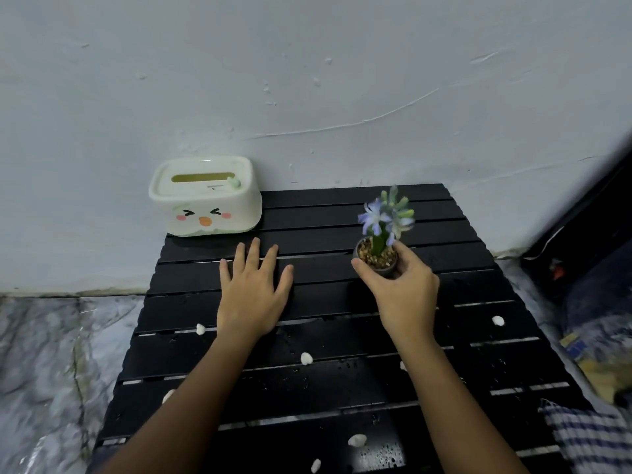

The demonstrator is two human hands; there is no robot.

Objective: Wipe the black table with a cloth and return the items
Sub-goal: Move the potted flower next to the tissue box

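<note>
A black slatted table [342, 378] fills the lower middle, dotted with water drops. My right hand [403, 295] is shut around a small dark flower pot [376, 256] with purple blooms, standing on the table's far right. My left hand [254, 292] lies flat on the slats with fingers spread, holding nothing. A white tissue box [205, 196] with a cartoon face sits at the table's far left corner, partly overhanging the edge. A blue-and-white checked cloth [591, 436] lies at the table's near right edge.
Several small white pebbles [306, 358] are scattered over the near slats. A pale wall runs behind the table. Marbled floor [51, 354] lies to the left. Dark objects and yellow packaging [595, 357] sit on the right.
</note>
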